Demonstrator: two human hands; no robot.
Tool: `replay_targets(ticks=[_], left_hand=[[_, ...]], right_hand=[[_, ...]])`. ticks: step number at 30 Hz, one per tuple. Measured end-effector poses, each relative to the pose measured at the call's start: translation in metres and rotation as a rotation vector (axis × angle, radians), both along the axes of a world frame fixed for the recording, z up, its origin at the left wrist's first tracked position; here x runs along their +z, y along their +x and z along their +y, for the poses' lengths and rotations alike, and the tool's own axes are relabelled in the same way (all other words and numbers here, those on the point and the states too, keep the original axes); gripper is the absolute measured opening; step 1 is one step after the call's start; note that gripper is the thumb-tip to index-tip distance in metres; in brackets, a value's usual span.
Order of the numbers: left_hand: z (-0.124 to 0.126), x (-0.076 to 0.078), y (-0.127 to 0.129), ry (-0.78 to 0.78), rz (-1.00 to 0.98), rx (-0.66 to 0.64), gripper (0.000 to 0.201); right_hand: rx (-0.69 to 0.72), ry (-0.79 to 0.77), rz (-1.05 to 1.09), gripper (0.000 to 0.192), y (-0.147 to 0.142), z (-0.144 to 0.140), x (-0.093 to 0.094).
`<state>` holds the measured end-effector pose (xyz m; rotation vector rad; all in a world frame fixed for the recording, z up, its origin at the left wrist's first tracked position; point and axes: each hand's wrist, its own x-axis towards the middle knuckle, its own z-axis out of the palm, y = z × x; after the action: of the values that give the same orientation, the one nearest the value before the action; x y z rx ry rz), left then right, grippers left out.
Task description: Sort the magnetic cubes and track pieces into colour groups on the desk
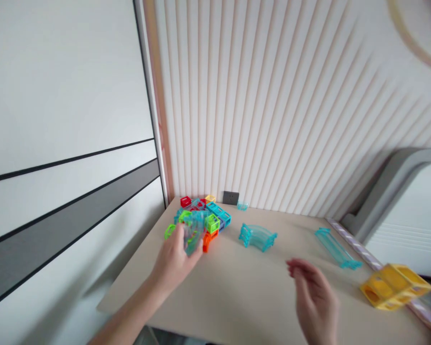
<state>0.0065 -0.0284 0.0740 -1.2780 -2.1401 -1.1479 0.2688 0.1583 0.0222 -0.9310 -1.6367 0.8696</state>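
My left hand (174,261) reaches into a pile of colourful plastic toy blocks (201,218) at the back left of a beige table (244,297); its fingers close around a clear teal piece (193,235) at the pile's front. My right hand (314,297) hovers above the table's right half, fingers loosely apart, holding nothing. A curved teal track piece (257,236) lies between the two hands. A straight teal track piece (336,247) lies farther right.
A yellow cube block (395,286) sits near the table's right edge. A small teal piece (242,206) and a grey wall socket (230,197) are at the back by the ribbed wall. A white wall panel bounds the left side.
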Motion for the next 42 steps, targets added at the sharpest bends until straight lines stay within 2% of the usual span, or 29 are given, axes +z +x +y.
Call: replay_targets(ticks=[2,4,6,8,12,15,18,20,24,30,32,35,39,42], left_hand=[[0.019,-0.014,0.034,-0.054,0.01,-0.118,0.022],[0.037,-0.031,0.061,-0.091,0.003,-0.249,0.024],[0.05,-0.048,0.079,-0.099,-0.024,-0.329,0.019],[0.058,-0.061,0.087,-0.094,-0.079,-0.396,0.019],[0.063,-0.077,0.081,-0.128,-0.277,-0.512,0.037],[0.067,-0.078,0.07,-0.096,-0.553,-0.635,0.035],[0.08,-0.07,0.064,0.048,-0.926,-0.756,0.033],[0.09,-0.063,0.063,0.141,-1.071,-0.794,0.039],[0.104,-0.059,0.061,0.207,-1.158,-0.795,0.048],[0.099,-0.07,0.057,0.216,-1.262,-0.762,0.046],[0.097,-0.075,0.057,0.206,-1.267,-0.788,0.042],[0.097,-0.08,0.06,0.183,-1.275,-0.827,0.037],[0.096,-0.079,0.066,0.131,-1.286,-0.858,0.038],[0.095,-0.075,0.067,0.087,-1.239,-0.818,0.045]], right_hand=[[0.308,-0.043,-0.028,0.04,-0.023,-0.041,0.01],[0.474,-0.084,0.014,0.059,-0.049,-0.066,0.013],[0.482,-0.173,0.031,0.068,-0.065,-0.072,0.011],[0.449,-0.233,-0.006,0.063,-0.07,-0.066,0.007],[0.334,-0.18,-0.039,0.053,-0.053,-0.037,0.004],[0.28,-0.165,0.043,0.048,-0.039,-0.014,0.012],[0.39,-0.309,0.185,0.047,-0.033,0.002,0.019],[0.484,-0.445,0.258,0.047,-0.033,0.006,0.02],[0.565,-0.626,0.313,0.051,-0.04,0.004,0.013],[0.458,-0.728,0.307,0.046,-0.047,0.002,-0.001],[0.473,-0.691,0.249,0.039,-0.043,0.001,-0.002],[0.503,-0.56,0.023,0.028,-0.03,0.003,-0.003],[0.374,-0.316,-0.296,0.023,0.0,0.024,-0.002],[0.308,-0.121,-0.533,0.016,0.023,0.048,0.0]])
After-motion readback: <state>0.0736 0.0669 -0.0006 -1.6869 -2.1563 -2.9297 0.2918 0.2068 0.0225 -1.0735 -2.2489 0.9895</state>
